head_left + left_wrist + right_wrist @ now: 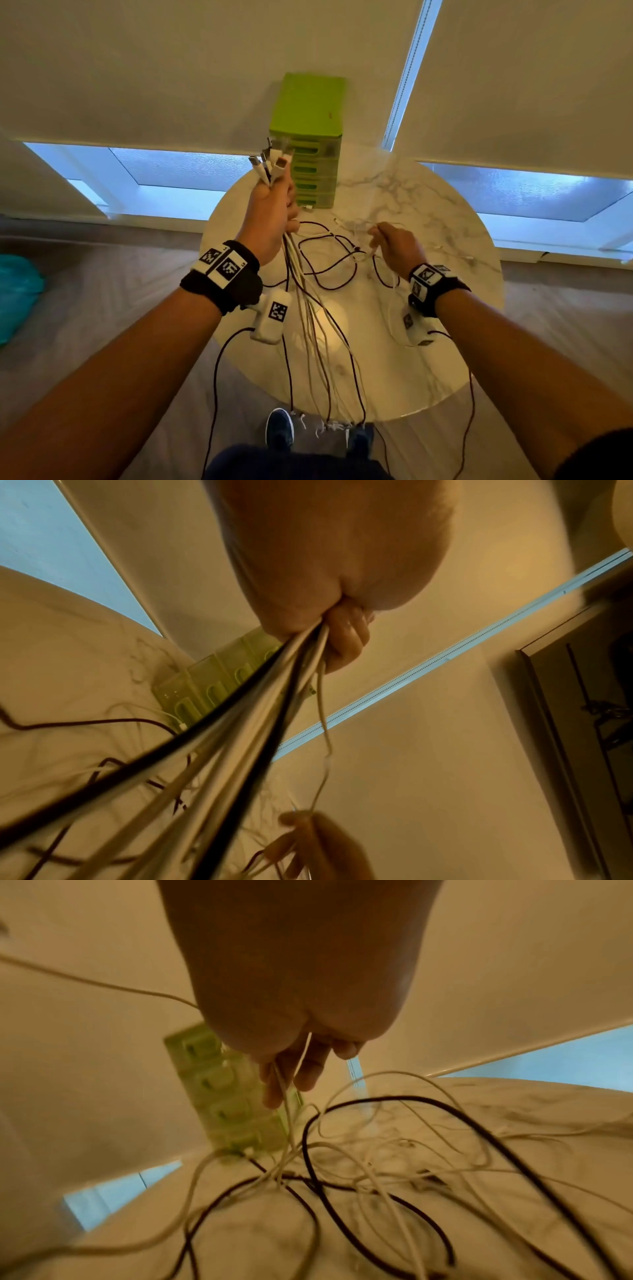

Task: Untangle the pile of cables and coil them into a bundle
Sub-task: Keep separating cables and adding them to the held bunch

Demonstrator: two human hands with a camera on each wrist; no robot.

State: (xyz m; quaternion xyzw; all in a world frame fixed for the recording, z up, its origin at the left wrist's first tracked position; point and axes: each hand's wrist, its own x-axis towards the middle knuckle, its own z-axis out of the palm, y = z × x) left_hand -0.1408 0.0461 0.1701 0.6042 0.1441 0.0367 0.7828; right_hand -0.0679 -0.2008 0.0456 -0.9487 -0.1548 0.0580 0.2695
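Observation:
My left hand [274, 212] is raised above the round marble table [445, 212] and grips a bunch of white and dark cables [308, 308]. Their plug ends [272, 162] stick up out of the fist, and the strands hang down past the table's near edge. In the left wrist view the cables [260, 696] run out of the closed fist [329, 610]. My right hand [394, 245], lower over the table, pinches thin white cables [286, 1096] that lead down into a loose tangle of dark and white cables [335, 253] lying on the tabletop.
A green plastic drawer unit [308, 137] stands at the table's far edge, just behind my left hand. Roller blinds and low windows lie beyond it. My shoes [280, 430] are on the carpet below the near edge, where cable ends dangle. A teal object [17, 294] lies far left.

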